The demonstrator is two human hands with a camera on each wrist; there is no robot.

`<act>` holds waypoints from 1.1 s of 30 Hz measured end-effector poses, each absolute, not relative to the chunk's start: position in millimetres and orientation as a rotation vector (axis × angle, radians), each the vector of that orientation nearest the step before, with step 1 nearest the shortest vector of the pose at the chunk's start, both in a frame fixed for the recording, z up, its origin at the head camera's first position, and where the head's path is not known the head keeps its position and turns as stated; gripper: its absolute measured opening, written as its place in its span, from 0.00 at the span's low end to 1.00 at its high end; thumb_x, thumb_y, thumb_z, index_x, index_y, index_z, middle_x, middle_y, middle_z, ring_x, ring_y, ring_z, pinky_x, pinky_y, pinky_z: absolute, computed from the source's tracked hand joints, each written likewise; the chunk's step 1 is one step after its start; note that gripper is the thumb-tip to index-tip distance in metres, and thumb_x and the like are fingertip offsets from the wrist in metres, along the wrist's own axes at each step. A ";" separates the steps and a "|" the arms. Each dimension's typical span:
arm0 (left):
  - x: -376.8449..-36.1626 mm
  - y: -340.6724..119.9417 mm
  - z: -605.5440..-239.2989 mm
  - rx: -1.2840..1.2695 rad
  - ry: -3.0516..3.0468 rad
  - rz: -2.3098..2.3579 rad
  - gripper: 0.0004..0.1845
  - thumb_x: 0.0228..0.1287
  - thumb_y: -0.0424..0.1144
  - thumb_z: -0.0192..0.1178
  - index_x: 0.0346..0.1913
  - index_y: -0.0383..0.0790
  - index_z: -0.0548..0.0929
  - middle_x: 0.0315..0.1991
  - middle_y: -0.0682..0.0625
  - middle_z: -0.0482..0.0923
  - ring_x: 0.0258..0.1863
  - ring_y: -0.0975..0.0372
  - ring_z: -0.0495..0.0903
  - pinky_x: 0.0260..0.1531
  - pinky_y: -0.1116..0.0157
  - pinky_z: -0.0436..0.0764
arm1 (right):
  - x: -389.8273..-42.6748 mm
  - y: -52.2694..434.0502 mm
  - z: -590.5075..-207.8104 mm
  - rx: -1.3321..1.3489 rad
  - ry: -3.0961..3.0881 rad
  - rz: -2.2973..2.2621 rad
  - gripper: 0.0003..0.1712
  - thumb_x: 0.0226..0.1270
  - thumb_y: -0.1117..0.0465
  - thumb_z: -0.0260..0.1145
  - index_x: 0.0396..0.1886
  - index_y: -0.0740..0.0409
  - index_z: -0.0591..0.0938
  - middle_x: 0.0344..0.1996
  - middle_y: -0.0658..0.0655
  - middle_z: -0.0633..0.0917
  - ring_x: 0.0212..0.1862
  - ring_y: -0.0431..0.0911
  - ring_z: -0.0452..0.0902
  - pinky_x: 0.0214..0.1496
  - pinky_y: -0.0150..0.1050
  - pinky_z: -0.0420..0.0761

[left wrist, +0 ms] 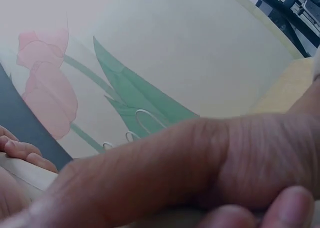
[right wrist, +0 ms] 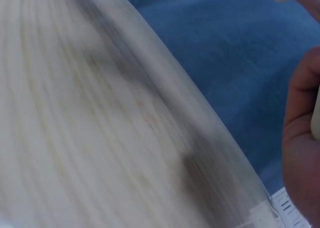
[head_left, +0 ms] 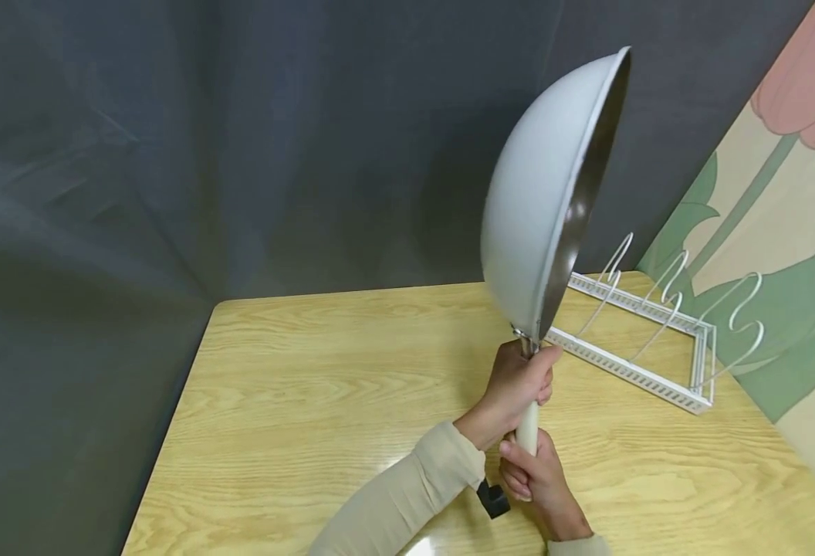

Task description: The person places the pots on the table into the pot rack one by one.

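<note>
A large wok [head_left: 546, 193], pale grey outside and dark inside, is held up on edge above the table, its bowl upward. My left hand [head_left: 519, 382] grips its cream handle [head_left: 528, 428] close to the bowl. Lower down, my right hand [head_left: 536, 471] wraps round the same handle near its end. In the left wrist view, the near hand and wrist [left wrist: 165, 173] cover much of the lower picture. Part of a curled hand [right wrist: 302, 138] shows at the right edge of the right wrist view, around a bit of the handle.
A white rack [head_left: 630, 371] with several upright wire hooks stands on the wood-grain table [head_left: 296, 401], to the right of the wok. Behind the table hangs a dark cloth [head_left: 352, 154]. A tulip-patterned wall or curtain [head_left: 782, 255] borders the right side.
</note>
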State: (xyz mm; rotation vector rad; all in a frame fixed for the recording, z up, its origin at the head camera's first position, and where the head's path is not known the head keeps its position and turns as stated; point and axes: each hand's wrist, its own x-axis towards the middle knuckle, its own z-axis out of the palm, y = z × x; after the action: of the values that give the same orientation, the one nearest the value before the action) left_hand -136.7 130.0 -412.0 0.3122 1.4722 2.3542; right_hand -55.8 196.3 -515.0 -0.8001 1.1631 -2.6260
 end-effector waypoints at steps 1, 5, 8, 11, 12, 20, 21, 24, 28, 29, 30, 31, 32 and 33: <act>-136.0 132.5 -411.6 0.306 1.470 2.348 0.22 0.69 0.36 0.60 0.17 0.47 0.65 0.10 0.55 0.59 0.09 0.67 0.58 0.10 0.71 0.61 | -56.8 198.1 -516.3 -0.832 1.120 -2.633 0.16 0.78 0.77 0.40 0.25 0.65 0.59 0.09 0.55 0.53 0.06 0.47 0.40 0.02 0.38 0.43; -133.7 139.9 -412.1 0.356 1.443 2.326 0.18 0.72 0.37 0.60 0.23 0.48 0.70 0.11 0.55 0.60 0.09 0.67 0.59 0.11 0.72 0.61 | -58.6 203.8 -520.2 -0.920 0.936 -2.662 0.17 0.79 0.77 0.39 0.26 0.64 0.60 0.09 0.53 0.54 0.06 0.44 0.42 0.02 0.34 0.45; -130.8 144.6 -411.5 0.410 1.463 2.323 0.15 0.74 0.36 0.60 0.26 0.48 0.71 0.13 0.56 0.62 0.11 0.68 0.60 0.11 0.72 0.62 | -58.4 208.2 -521.8 -0.957 0.826 -2.671 0.16 0.79 0.76 0.39 0.26 0.64 0.59 0.10 0.52 0.55 0.06 0.41 0.44 0.03 0.32 0.47; -126.7 148.4 -410.1 0.438 1.512 2.311 0.16 0.75 0.36 0.61 0.26 0.48 0.70 0.14 0.56 0.64 0.11 0.69 0.62 0.12 0.72 0.62 | -58.0 211.7 -524.4 -1.001 0.764 -2.654 0.17 0.81 0.74 0.38 0.26 0.64 0.58 0.10 0.52 0.55 0.06 0.41 0.45 0.03 0.32 0.48; -125.4 149.6 -409.5 0.436 1.524 2.306 0.16 0.74 0.35 0.61 0.26 0.47 0.70 0.14 0.56 0.64 0.11 0.69 0.62 0.12 0.72 0.62 | -57.7 212.6 -525.2 -1.016 0.746 -2.646 0.17 0.81 0.74 0.37 0.26 0.64 0.57 0.10 0.52 0.56 0.06 0.41 0.45 0.03 0.32 0.48; -122.4 159.3 -408.6 0.446 1.599 2.252 0.15 0.74 0.37 0.63 0.27 0.47 0.73 0.14 0.57 0.66 0.12 0.69 0.64 0.13 0.73 0.63 | -56.0 218.4 -526.9 -1.032 0.667 -2.624 0.18 0.80 0.75 0.34 0.25 0.63 0.55 0.09 0.51 0.56 0.06 0.40 0.47 0.03 0.31 0.48; -122.4 160.4 -408.5 0.442 1.604 2.246 0.15 0.74 0.38 0.63 0.27 0.47 0.73 0.14 0.57 0.65 0.12 0.69 0.64 0.13 0.73 0.63 | -55.8 219.0 -526.8 -1.033 0.662 -2.625 0.18 0.78 0.76 0.34 0.25 0.63 0.55 0.09 0.51 0.56 0.06 0.40 0.47 0.03 0.31 0.49; -122.1 163.5 -409.1 0.428 1.616 2.225 0.16 0.74 0.39 0.64 0.27 0.47 0.73 0.15 0.58 0.65 0.12 0.69 0.64 0.13 0.73 0.63 | -54.6 220.5 -527.6 -1.041 0.642 -2.625 0.17 0.75 0.78 0.33 0.24 0.63 0.54 0.09 0.51 0.57 0.05 0.40 0.47 0.02 0.31 0.49; -122.1 165.2 -410.8 0.410 1.646 2.191 0.18 0.73 0.39 0.64 0.25 0.48 0.70 0.14 0.58 0.65 0.12 0.69 0.64 0.14 0.73 0.63 | -53.3 219.7 -529.2 -1.047 0.620 -2.624 0.16 0.73 0.80 0.32 0.24 0.63 0.53 0.09 0.51 0.57 0.05 0.40 0.47 0.02 0.31 0.50; -122.4 165.3 -411.3 0.410 1.658 2.181 0.18 0.73 0.39 0.64 0.25 0.48 0.70 0.14 0.58 0.65 0.12 0.69 0.64 0.14 0.74 0.64 | -53.4 219.4 -529.6 -1.049 0.619 -2.625 0.16 0.72 0.80 0.32 0.24 0.63 0.54 0.09 0.51 0.57 0.05 0.40 0.47 0.02 0.31 0.50; -122.7 165.7 -411.6 0.410 1.667 2.174 0.18 0.73 0.40 0.64 0.25 0.48 0.70 0.14 0.58 0.65 0.12 0.69 0.65 0.14 0.74 0.64 | -53.6 219.2 -529.9 -1.048 0.618 -2.627 0.16 0.72 0.80 0.32 0.24 0.63 0.54 0.09 0.51 0.57 0.05 0.40 0.47 0.02 0.31 0.50; -123.2 166.0 -411.9 0.412 1.678 2.166 0.18 0.73 0.40 0.64 0.25 0.49 0.69 0.14 0.58 0.65 0.12 0.69 0.65 0.14 0.74 0.64 | -53.9 219.0 -530.2 -1.044 0.617 -2.629 0.16 0.71 0.80 0.32 0.24 0.63 0.54 0.09 0.51 0.57 0.05 0.40 0.48 0.02 0.31 0.50; -123.9 166.3 -412.2 0.419 1.685 2.160 0.18 0.73 0.40 0.64 0.25 0.49 0.69 0.14 0.58 0.66 0.12 0.69 0.65 0.14 0.74 0.64 | -54.3 219.1 -530.5 -1.046 0.618 -2.630 0.16 0.71 0.80 0.32 0.24 0.62 0.53 0.09 0.51 0.57 0.05 0.40 0.48 0.02 0.31 0.50; -124.7 166.7 -412.6 0.422 1.686 2.157 0.18 0.73 0.40 0.64 0.26 0.49 0.70 0.14 0.58 0.66 0.12 0.69 0.65 0.14 0.74 0.64 | -54.7 219.0 -530.8 -1.050 0.621 -2.632 0.16 0.70 0.80 0.32 0.24 0.62 0.53 0.09 0.51 0.57 0.05 0.40 0.48 0.02 0.30 0.50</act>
State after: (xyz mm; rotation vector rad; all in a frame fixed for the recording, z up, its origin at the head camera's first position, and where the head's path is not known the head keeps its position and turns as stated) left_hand -124.7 166.7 -412.6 0.4224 1.6857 2.1574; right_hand -54.7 219.0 -530.8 -1.0496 0.6208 -2.6324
